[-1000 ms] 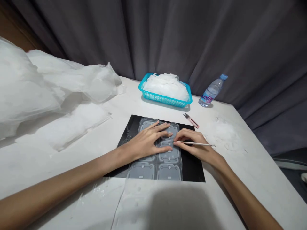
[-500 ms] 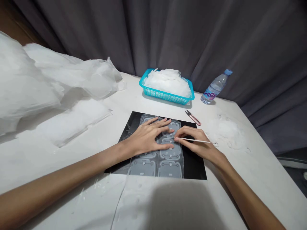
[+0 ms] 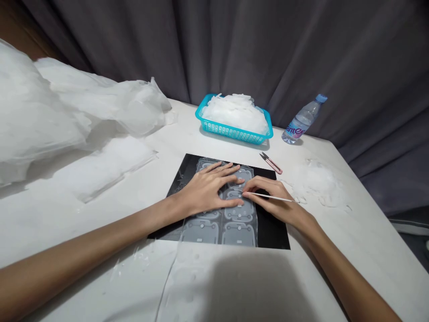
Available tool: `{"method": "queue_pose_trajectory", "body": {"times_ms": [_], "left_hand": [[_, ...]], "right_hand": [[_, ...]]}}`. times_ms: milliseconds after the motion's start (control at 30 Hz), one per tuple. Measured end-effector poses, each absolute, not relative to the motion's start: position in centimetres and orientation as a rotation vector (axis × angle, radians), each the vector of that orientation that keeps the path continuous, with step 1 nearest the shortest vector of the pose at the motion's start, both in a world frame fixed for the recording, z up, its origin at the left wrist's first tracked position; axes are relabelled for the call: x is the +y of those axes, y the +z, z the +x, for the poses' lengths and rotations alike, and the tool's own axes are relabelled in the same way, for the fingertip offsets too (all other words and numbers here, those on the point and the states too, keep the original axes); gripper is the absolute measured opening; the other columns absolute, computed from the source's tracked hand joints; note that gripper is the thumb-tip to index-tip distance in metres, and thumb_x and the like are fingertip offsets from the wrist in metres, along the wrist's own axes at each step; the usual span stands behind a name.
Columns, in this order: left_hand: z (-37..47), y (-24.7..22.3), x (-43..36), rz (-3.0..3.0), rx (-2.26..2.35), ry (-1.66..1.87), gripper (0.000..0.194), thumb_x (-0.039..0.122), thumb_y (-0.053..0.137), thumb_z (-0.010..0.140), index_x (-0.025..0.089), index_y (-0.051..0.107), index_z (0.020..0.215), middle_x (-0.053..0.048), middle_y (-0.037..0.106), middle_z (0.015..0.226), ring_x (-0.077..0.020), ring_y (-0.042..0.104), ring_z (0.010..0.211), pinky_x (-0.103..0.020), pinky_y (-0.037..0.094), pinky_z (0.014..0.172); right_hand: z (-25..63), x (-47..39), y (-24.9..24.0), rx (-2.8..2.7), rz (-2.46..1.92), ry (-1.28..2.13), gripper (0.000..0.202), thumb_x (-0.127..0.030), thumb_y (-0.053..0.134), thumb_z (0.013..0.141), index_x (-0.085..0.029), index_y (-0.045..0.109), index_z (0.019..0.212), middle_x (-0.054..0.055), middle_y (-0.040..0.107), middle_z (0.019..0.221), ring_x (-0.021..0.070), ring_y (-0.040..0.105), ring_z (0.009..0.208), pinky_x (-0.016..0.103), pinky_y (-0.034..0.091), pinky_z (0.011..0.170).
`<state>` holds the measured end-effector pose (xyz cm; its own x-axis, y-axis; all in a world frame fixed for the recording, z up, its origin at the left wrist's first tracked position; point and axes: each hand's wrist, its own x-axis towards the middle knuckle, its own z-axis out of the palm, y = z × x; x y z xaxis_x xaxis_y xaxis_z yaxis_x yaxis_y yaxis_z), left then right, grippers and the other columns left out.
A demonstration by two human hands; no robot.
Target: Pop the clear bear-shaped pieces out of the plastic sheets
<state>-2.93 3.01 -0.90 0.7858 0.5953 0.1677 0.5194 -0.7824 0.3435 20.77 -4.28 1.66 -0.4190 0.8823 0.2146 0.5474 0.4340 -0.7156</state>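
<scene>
A translucent moulded sheet (image 3: pixel 238 233) with rounded rectangular panels lies over a black mat (image 3: pixel 272 228). My left hand (image 3: pixel 214 188) rests flat on the sheet, fingers spread and thumb stretched to the right. Just right of it, my right hand (image 3: pixel 268 194) pinches a thin white stick (image 3: pixel 278 197). The stick's front end is hidden at my fingertips, close to the sheet's right column of panels. Its back end points right, over the base of my hand.
Behind the mat stands a blue basket (image 3: pixel 234 132) heaped with white pieces. Pink thread snips (image 3: pixel 272 163) lie right of it, near a water bottle (image 3: pixel 301 123). White scraps (image 3: pixel 323 183) lie at the right. Large white plastic bags (image 3: pixel 110 103) and a packet (image 3: pixel 110 167) fill the left.
The whole view has shifted slightly. Both hands keep nearly the same place on the sheet, and the stick's back end has tilted a little.
</scene>
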Motion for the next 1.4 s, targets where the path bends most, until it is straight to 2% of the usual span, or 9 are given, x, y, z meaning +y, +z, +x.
{"method": "queue_pose_trajectory", "body": {"times_ms": [167,300,567,867,1000,1100,1200,1300,1400], "left_hand": [[-2.9,-0.8,3.0,2.700,0.850,0.394,0.071,0.077,0.059,0.092,0.027,0.065,0.143,-0.003,0.044,0.167,-0.0287,0.038,0.156,-0.047,0.023,0.132],[-2.8,-0.8,3.0,2.686,0.834,0.413,0.070,0.075,0.061,0.092,0.028,0.065,0.144,-0.003,0.044,0.167,-0.0295,0.038,0.156,-0.047,0.022,0.133],[-2.9,-0.7,3.0,2.688,0.836,0.388,0.068,0.075,0.059,0.093,0.032,0.063,0.146,-0.002,0.042,0.168,-0.0269,0.036,0.157,-0.046,0.022,0.132],[-3.0,-0.9,3.0,2.683,0.826,0.398,0.069,0.075,0.058,0.094,0.028,0.064,0.145,-0.005,0.043,0.167,-0.0273,0.036,0.157,-0.046,0.020,0.132],[-2.9,-1.0,2.7,2.660,0.788,0.363,0.070,0.073,0.051,0.099,0.023,0.060,0.147,-0.009,0.038,0.170,-0.0276,0.029,0.160,-0.048,0.015,0.134],[-2.9,-0.9,2.6,2.607,0.791,0.327,0.073,0.073,0.048,0.100,0.023,0.051,0.154,-0.010,0.031,0.173,-0.0309,0.022,0.162,-0.051,0.018,0.132],[-3.0,-0.9,2.6,2.546,0.842,0.320,0.091,0.077,0.049,0.097,0.021,0.027,0.167,-0.013,0.023,0.175,-0.0344,0.021,0.162,-0.053,0.023,0.130],[-3.0,-1.1,2.7,2.524,0.887,0.303,0.111,0.082,0.048,0.094,0.012,0.008,0.170,-0.018,0.017,0.176,-0.0356,0.017,0.163,-0.053,0.022,0.131],[-3.0,-1.4,2.9,2.523,0.915,0.287,0.119,0.086,0.047,0.091,0.007,0.003,0.169,-0.020,0.010,0.176,-0.0349,0.011,0.164,-0.051,0.017,0.132]], "right_hand": [[20.6,-4.4,1.9,-2.207,-1.183,0.682,0.015,-0.029,0.053,0.108,-0.022,0.066,0.105,0.006,0.071,0.107,0.0210,0.068,0.104,0.034,0.052,0.092],[20.9,-4.8,2.3,-2.323,-1.203,0.583,0.018,-0.028,0.050,0.110,-0.021,0.066,0.107,0.008,0.071,0.107,0.0216,0.068,0.101,0.033,0.052,0.087],[21.6,-5.1,1.7,-2.161,-1.210,0.647,0.011,-0.029,0.057,0.106,-0.024,0.067,0.104,0.006,0.074,0.106,0.0219,0.071,0.097,0.034,0.054,0.086],[21.1,-5.0,1.2,-2.298,-1.102,0.528,0.015,-0.027,0.051,0.110,-0.024,0.065,0.112,0.009,0.071,0.110,0.0236,0.068,0.107,0.038,0.054,0.093],[21.3,-4.6,0.5,-2.383,-1.036,0.377,0.018,-0.026,0.050,0.110,-0.021,0.064,0.120,0.011,0.070,0.116,0.0243,0.067,0.112,0.038,0.055,0.094],[21.4,-4.5,0.0,-2.408,-1.056,0.234,0.026,-0.025,0.050,0.110,-0.020,0.061,0.133,0.013,0.069,0.126,0.0246,0.066,0.117,0.039,0.056,0.098],[20.7,-5.0,-0.5,-2.511,-1.101,-0.024,0.033,-0.019,0.051,0.107,-0.015,0.060,0.138,0.016,0.069,0.128,0.0277,0.065,0.114,0.040,0.056,0.094],[19.5,-5.0,-0.8,-2.487,-1.236,-0.275,0.030,-0.015,0.052,0.106,-0.014,0.065,0.133,0.015,0.074,0.118,0.0291,0.066,0.104,0.041,0.055,0.085],[19.9,-3.1,-0.6,-2.218,-1.362,-0.326,0.029,-0.017,0.047,0.108,-0.015,0.071,0.123,0.014,0.076,0.113,0.0281,0.068,0.100,0.042,0.054,0.087]]}}
